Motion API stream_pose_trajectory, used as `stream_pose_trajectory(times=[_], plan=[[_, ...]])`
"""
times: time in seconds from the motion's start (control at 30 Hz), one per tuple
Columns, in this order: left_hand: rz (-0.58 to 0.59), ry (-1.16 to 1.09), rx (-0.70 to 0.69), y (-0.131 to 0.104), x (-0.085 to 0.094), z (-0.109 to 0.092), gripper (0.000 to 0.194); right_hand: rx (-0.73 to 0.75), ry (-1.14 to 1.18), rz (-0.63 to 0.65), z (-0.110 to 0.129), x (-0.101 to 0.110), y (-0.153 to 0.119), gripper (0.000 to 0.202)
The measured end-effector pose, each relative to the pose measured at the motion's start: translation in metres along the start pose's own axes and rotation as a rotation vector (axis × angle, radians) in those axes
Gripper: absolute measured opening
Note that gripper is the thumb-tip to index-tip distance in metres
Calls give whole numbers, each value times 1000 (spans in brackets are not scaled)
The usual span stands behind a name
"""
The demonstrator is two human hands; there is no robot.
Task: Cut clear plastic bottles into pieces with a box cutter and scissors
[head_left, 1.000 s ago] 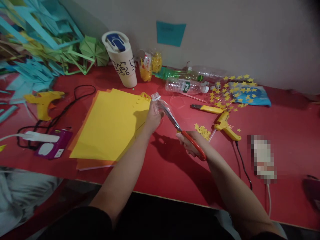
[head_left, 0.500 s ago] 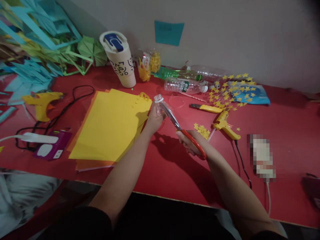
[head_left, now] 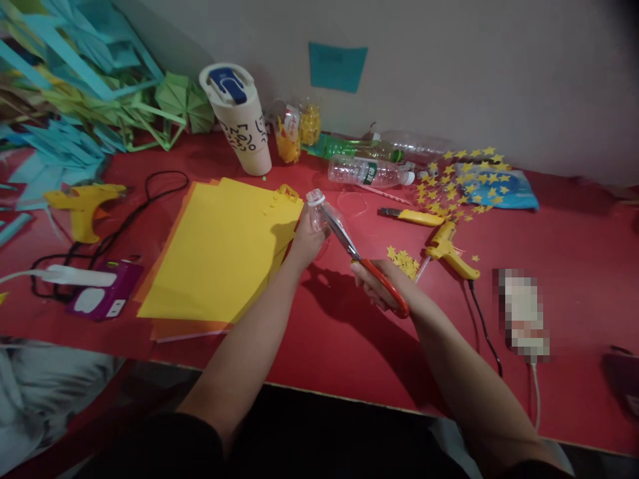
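Note:
My left hand [head_left: 307, 238] is closed around a clear plastic bottle top [head_left: 316, 207], its neck pointing up and away. In my right hand [head_left: 377, 285] are scissors [head_left: 353, 251] with red handles and metal blades. The blades reach to the bottle plastic beside my left fingers; whether they are cutting into it I cannot tell. Under my left forearm lies a stack of yellow paper [head_left: 210, 253] with orange sheets below. A small heap of yellow stars [head_left: 403, 262] lies just beyond my right hand.
A yellow glue gun [head_left: 452, 253] and a yellow box cutter [head_left: 412, 216] lie to the right, near a blurred device [head_left: 524, 316]. Behind are plastic bottles [head_left: 369, 171] and a white tumbler [head_left: 239, 120]. Another glue gun [head_left: 84, 206] and a purple power strip [head_left: 107, 293] are left.
The scissors' handles and my right hand have shifted very slightly left. My left hand stays in place with the bottle top.

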State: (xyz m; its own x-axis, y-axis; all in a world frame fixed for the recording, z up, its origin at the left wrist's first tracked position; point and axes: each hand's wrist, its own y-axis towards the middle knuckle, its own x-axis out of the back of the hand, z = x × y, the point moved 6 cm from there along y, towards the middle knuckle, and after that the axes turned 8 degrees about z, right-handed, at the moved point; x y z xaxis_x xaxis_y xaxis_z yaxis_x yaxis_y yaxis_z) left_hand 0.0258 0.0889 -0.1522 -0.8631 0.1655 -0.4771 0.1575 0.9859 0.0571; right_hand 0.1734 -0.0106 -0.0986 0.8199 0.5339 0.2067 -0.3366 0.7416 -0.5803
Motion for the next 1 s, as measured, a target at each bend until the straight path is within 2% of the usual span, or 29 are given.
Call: stream_pose_trajectory(times=[0.13, 0.3, 0.47, 0.57, 0.67, 0.8, 0.87, 1.0], plan=[[-44, 59, -41, 0, 2, -7, 41, 28, -28, 63, -2, -4, 1, 55], [-179, -95, -48, -2, 16, -21, 38, 22, -143, 75, 0, -1, -1, 55], [-125, -266, -5, -5, 15, -25, 37, -12, -185, -45, -7, 18, 0, 54], [-88, -356, 46, -7, 12, -23, 38, -37, -247, -60, -14, 24, 3, 54], [-42, -344, 84, -6, 11, -20, 42, -20, -239, -56, -16, 23, 5, 55], [-114, -297, 112, -4, 19, -12, 39, 3, -254, -44, -9, 23, 0, 57], [-150, -297, 82, -2, 24, -9, 36, 33, -298, -19, -1, 24, -5, 58], [-152, -310, 17, 2, 26, -10, 44, 80, -405, 52, 9, 22, -10, 61]])
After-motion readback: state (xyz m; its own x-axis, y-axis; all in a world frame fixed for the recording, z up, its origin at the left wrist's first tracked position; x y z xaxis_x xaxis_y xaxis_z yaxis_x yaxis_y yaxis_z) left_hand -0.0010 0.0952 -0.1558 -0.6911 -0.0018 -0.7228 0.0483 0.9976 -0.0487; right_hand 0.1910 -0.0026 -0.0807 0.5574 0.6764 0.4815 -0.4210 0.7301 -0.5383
